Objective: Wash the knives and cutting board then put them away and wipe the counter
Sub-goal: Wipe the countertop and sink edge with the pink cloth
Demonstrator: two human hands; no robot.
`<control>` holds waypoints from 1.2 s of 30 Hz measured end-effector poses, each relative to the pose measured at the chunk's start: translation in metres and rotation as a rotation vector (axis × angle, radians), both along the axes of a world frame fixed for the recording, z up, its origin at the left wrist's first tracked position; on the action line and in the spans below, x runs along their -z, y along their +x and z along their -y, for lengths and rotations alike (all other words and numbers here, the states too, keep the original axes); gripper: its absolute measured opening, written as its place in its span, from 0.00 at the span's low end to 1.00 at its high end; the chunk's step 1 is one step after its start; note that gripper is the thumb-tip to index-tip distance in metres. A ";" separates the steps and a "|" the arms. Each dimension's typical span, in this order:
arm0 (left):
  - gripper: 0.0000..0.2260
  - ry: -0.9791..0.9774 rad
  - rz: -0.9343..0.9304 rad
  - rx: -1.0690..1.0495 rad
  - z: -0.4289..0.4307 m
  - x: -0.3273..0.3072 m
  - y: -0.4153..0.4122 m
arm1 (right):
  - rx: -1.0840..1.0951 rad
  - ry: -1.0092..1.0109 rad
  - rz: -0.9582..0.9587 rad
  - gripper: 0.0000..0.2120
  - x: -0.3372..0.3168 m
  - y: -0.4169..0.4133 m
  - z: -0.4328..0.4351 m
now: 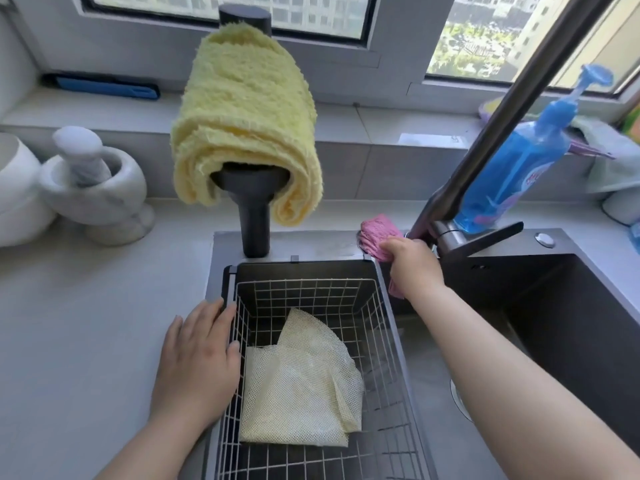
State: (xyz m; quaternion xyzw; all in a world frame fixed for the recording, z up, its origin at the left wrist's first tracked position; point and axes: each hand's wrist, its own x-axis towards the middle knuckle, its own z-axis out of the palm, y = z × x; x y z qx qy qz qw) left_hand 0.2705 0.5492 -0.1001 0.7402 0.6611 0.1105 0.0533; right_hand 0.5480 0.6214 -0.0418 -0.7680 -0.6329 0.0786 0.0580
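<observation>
Right hand: clenched round a pink cloth, which I hold at the back ledge of the sink, just beside the foot of the tap.
Left hand: released, fingers straight, lying flat on the left rim of the basket, at 7 o'clock in my view.
Basket: sits in the sink's left half, at 6 o'clock, with a folded mesh mat in it and no dishes.
Towel: yellow, draped over a thick dark post, at 12 o'clock from the basket.
Bottle: blue, behind the tap, at 2 o'clock.
Mortar: white, with its pestle standing in it, on the desk at 10 o'clock.
Task things: no knives and no board in view, so where they are I cannot tell. The desk runs round the sink, and the cloth is in my right hand.
Done, I judge: the washing and putting away are likely over, since the sink and basket hold no blades or board.
In hand, I judge: the wiping, now at the sink's back edge.
Left, I judge: the broad desk at 9 o'clock, and the strip by the bottle.
Count: two hands, one cloth, one towel, one mat, one basket, one bottle, one mortar, one pestle, one tap, one post.
</observation>
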 end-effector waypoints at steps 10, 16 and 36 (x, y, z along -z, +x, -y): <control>0.28 -0.009 0.026 -0.011 -0.002 -0.001 0.004 | -0.377 -0.035 -0.092 0.24 -0.002 -0.066 -0.027; 0.28 -0.013 0.051 -0.017 -0.001 -0.003 0.003 | -0.423 -0.094 -0.077 0.25 0.000 -0.048 -0.043; 0.31 -0.050 0.038 -0.012 0.001 -0.005 0.003 | 0.068 -0.141 0.212 0.17 -0.006 -0.018 -0.020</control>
